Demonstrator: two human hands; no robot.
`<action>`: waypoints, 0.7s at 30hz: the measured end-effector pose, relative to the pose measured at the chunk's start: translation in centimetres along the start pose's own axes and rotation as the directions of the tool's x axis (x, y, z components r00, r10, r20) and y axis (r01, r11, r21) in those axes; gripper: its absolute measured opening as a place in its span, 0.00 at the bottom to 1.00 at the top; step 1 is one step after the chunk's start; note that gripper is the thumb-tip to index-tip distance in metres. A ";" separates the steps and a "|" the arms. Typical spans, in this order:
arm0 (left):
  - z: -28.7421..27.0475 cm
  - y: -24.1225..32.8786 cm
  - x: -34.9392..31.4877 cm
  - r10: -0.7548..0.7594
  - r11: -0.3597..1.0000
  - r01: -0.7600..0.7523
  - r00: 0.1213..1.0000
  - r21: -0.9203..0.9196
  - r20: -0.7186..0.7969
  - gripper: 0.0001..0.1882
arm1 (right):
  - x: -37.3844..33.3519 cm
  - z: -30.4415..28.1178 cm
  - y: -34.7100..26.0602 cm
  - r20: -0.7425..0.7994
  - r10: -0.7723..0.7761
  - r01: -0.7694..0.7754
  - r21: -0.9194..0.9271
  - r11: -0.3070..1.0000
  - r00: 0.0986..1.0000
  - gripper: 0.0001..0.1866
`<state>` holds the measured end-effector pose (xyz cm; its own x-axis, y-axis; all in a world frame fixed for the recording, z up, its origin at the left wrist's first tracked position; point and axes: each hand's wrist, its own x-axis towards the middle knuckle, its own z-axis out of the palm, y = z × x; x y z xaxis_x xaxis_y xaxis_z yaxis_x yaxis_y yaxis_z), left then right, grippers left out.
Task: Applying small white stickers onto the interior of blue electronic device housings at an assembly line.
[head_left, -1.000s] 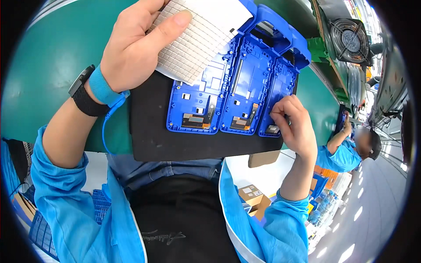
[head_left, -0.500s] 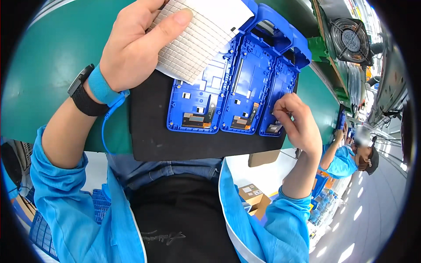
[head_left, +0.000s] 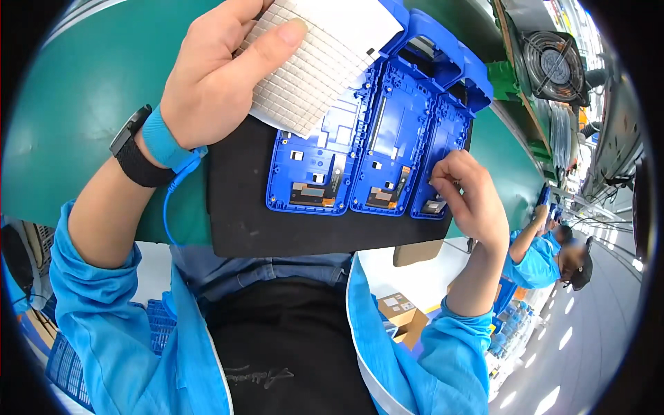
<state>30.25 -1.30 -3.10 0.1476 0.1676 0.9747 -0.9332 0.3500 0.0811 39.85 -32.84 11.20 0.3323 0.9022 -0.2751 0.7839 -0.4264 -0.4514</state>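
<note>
Gripping the white gridded sheet (head_left: 315,66) in my left hand (head_left: 221,76), I pinch my right hand (head_left: 470,197) narrowly on the rightmost blue frame (head_left: 443,159), at the black mat's (head_left: 242,207) right edge; mat's near strip lies open.

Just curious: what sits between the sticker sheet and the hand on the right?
Two blue plastic frames on the black mat, seen in the head view; the right hand works the third frame.
</note>
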 end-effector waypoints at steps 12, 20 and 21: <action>5.3 7.1 3.6 -0.680 0.342 0.847 0.521 0.407 -0.515 0.16 | -0.9 1.0 -0.1 -0.164 0.154 -0.133 0.130 0.983 0.974 0.05; 5.0 9.2 3.9 -0.403 0.345 0.874 0.468 0.343 -0.787 0.15 | -6.9 3.6 5.2 -0.589 0.424 -0.291 0.311 0.905 0.688 0.13; 5.2 10.3 4.0 -0.357 0.280 0.894 0.435 0.350 -0.827 0.16 | -7.5 4.6 5.6 -0.552 0.453 -0.329 0.314 0.891 0.700 0.17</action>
<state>19.53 -1.81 2.71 0.6681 0.7098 0.2233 -0.2439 -0.0746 0.9669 39.29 -42.30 6.81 0.8773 0.4747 0.0711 0.4242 -0.6974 -0.5776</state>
